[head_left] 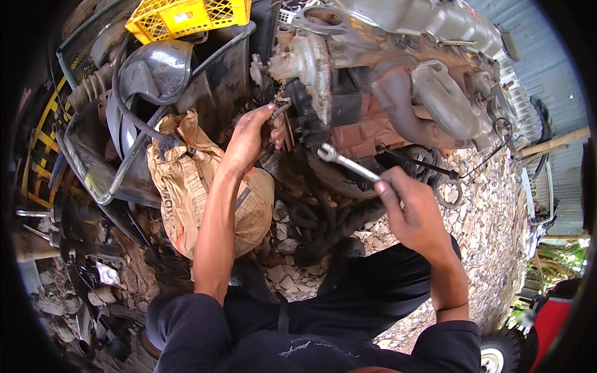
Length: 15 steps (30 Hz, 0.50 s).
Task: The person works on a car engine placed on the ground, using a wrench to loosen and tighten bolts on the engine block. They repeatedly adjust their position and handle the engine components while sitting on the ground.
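In my right hand (410,211) is a silver combination wrench (353,165), gripped by one end. Its free head points up and left, close to the lower side of a rusty engine (373,93). My left hand (249,138) reaches up to the engine's left end, beside a corroded housing (311,65). The fingers there are curled in next to a small metal piece (282,109) that looks like a bolt end; exactly what they grip is partly hidden. Under my left forearm sits a crumpled brown paper sack (180,186).
A black bin (93,165) of scrap parts stands left, with a yellow crate (186,17) above it. Dark hoses (339,227) lie beneath the engine. Gravel (479,236) covers the ground at right, before a corrugated metal wall (553,68). A wheel (494,359) shows lower right.
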Each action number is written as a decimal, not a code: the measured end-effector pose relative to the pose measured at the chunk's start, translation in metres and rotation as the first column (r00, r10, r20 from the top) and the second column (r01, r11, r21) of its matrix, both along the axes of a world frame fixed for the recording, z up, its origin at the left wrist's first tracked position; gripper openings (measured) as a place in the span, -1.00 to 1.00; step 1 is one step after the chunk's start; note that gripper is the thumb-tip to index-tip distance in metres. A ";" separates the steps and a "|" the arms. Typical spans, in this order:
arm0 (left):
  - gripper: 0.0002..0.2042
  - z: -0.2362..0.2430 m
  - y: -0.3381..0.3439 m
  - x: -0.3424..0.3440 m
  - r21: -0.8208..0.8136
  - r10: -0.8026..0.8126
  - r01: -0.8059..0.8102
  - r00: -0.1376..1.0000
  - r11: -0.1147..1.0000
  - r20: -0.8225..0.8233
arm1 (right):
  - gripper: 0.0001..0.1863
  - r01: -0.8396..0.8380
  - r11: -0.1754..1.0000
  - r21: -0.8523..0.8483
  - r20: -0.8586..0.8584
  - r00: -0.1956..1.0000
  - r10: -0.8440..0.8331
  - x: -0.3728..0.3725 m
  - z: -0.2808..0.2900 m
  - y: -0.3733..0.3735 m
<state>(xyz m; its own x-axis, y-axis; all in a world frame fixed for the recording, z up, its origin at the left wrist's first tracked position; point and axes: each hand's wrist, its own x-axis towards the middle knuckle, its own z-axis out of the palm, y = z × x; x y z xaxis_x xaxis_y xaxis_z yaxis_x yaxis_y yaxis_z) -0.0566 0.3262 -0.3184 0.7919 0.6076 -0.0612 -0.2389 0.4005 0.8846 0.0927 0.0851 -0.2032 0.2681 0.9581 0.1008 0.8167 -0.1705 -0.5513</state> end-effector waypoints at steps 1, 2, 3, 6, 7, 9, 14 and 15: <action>-0.68 0.009 -0.008 0.000 0.007 0.003 -0.003 1.000 1.000 0.021 | -0.88 0.033 0.997 0.066 -0.055 0.998 -0.030 0.003 0.001 0.001; -0.68 0.019 -0.016 0.002 0.013 0.003 -0.004 0.999 1.000 0.043 | -0.91 0.057 0.991 0.117 -0.100 0.994 -0.045 0.006 0.000 0.000; -0.68 0.027 -0.024 0.003 0.020 0.006 -0.007 0.998 1.000 0.066 | -0.91 0.077 0.986 0.149 -0.134 0.989 -0.057 0.007 0.002 0.001; -0.67 0.044 -0.040 0.008 0.000 -0.069 0.070 0.983 0.998 0.170 | -0.90 0.140 0.964 0.228 -0.227 0.970 -0.087 0.007 0.004 -0.001; -0.67 0.048 -0.044 0.009 -0.011 -0.093 0.098 0.974 0.995 0.207 | -0.90 0.135 0.955 0.265 -0.219 0.973 -0.077 0.008 0.005 -0.003; -0.66 0.055 -0.053 0.013 0.052 -0.118 0.109 0.973 0.993 0.197 | -0.90 0.122 0.934 0.335 -0.196 0.979 -0.057 0.009 0.005 -0.007; -0.65 0.067 -0.068 0.016 0.146 -0.131 0.106 0.976 0.984 0.171 | -0.75 0.166 0.917 0.362 -0.338 0.940 -0.036 0.008 0.004 -0.011; -0.66 0.067 -0.071 0.016 0.161 -0.137 0.109 0.975 0.981 0.172 | -0.69 0.188 0.912 0.365 -0.388 0.921 -0.034 0.005 0.004 -0.010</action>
